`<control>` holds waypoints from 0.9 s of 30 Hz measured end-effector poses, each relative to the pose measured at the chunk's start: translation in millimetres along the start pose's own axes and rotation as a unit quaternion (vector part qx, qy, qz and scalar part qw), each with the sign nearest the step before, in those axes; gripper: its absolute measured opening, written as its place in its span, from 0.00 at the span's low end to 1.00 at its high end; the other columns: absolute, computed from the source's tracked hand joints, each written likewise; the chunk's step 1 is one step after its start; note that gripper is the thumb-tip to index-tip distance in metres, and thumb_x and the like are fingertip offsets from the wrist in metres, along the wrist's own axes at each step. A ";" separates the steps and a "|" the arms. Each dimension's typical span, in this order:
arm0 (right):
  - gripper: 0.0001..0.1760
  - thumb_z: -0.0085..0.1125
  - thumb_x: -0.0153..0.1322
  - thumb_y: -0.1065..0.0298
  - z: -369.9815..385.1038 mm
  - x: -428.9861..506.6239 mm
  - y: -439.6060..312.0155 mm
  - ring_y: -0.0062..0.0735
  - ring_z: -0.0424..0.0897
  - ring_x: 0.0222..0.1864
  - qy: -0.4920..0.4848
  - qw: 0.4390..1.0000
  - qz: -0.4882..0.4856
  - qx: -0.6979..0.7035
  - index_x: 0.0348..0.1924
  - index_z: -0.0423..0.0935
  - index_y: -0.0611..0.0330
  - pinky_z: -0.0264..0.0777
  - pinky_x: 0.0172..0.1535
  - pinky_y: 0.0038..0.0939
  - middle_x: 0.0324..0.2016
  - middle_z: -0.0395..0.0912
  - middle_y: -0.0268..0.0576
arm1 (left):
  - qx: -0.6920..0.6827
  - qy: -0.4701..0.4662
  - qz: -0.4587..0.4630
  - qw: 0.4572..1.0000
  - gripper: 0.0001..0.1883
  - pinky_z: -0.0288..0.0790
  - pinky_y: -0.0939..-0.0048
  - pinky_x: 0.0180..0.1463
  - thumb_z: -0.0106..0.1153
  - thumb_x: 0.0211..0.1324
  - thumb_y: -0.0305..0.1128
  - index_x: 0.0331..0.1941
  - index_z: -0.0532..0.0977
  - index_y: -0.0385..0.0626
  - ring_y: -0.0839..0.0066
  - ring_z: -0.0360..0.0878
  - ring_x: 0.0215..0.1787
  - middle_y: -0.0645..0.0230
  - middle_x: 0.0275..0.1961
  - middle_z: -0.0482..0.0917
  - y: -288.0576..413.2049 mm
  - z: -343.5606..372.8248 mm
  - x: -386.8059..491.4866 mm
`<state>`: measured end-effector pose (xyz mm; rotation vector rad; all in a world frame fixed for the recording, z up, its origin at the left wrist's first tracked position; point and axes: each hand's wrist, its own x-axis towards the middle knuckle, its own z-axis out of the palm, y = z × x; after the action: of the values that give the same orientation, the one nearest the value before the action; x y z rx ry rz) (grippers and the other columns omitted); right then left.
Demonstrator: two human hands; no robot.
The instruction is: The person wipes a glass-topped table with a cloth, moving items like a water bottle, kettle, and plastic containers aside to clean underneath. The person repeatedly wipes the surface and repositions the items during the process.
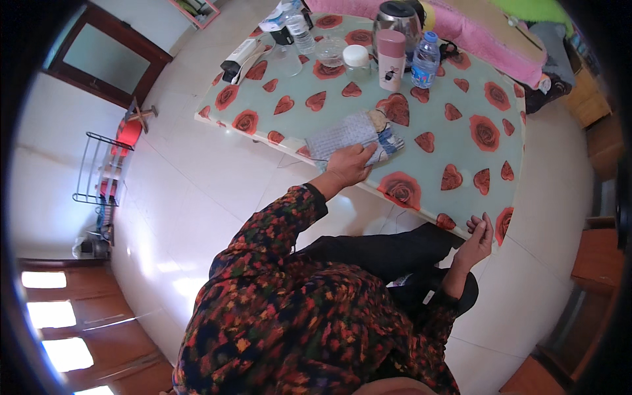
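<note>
A flat fabric piece (340,133) in pale grey-white check, with blue-patterned and beige parts at its far end, lies on the table by the near edge. My left hand (348,163) grips its near side, fingers over the cloth. A thin dark line like a thread shows beside that wrist. At the table's near right corner, my right hand (476,239) is raised with its fingers curled. Anything pinched in it is too small to make out.
The table wears a rose-and-heart cover (365,123). Towards its back stand a kettle (397,19), a pink tumbler (391,61), a water bottle (425,61), a white-lidded jar (356,61) and a power strip (242,59). A wire rack (101,168) stands by the left wall.
</note>
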<state>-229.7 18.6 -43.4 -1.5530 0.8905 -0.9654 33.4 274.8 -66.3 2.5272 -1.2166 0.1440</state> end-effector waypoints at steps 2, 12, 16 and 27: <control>0.18 0.48 0.80 0.66 -7.0 1.3 13.5 0.29 0.82 0.37 0.020 0.999 0.009 -0.030 0.57 0.76 0.68 0.75 0.43 0.29 0.39 0.83 0.47 | -0.008 0.016 0.003 1.000 0.29 0.76 0.56 0.36 0.63 0.53 0.42 0.61 0.70 0.55 0.59 0.81 0.38 0.65 0.37 0.77 -3.1 3.2 -1.6; 0.19 0.51 0.79 0.63 -21.7 3.9 33.9 0.26 0.82 0.34 -0.002 1.000 0.007 -0.006 0.57 0.76 0.67 0.74 0.36 0.23 0.38 0.84 0.47 | -0.035 0.061 0.023 0.997 0.27 0.76 0.54 0.36 0.62 0.52 0.41 0.57 0.70 0.52 0.56 0.82 0.37 0.61 0.37 0.78 -10.6 21.9 -1.8; 0.17 0.52 0.79 0.62 -18.7 6.5 7.0 0.23 0.82 0.33 -0.144 0.984 -0.010 -0.108 0.54 0.77 0.66 0.72 0.35 0.21 0.35 0.84 0.42 | -0.034 0.073 0.026 0.996 0.27 0.76 0.53 0.37 0.62 0.51 0.40 0.57 0.71 0.52 0.56 0.83 0.37 0.61 0.38 0.79 -12.6 29.2 0.0; 0.20 0.54 0.77 0.61 22.3 45.0 -52.5 0.26 0.83 0.35 -0.375 0.896 -0.005 -0.240 0.55 0.77 0.67 0.74 0.40 0.27 0.35 0.84 0.43 | -0.068 0.081 0.011 0.994 0.29 0.77 0.50 0.39 0.61 0.52 0.40 0.61 0.69 0.49 0.54 0.83 0.39 0.59 0.39 0.81 -15.6 35.8 3.7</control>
<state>-188.3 -4.8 11.5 -2.1263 0.5672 -0.0782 45.9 269.1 -103.0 2.3372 -1.1496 0.2586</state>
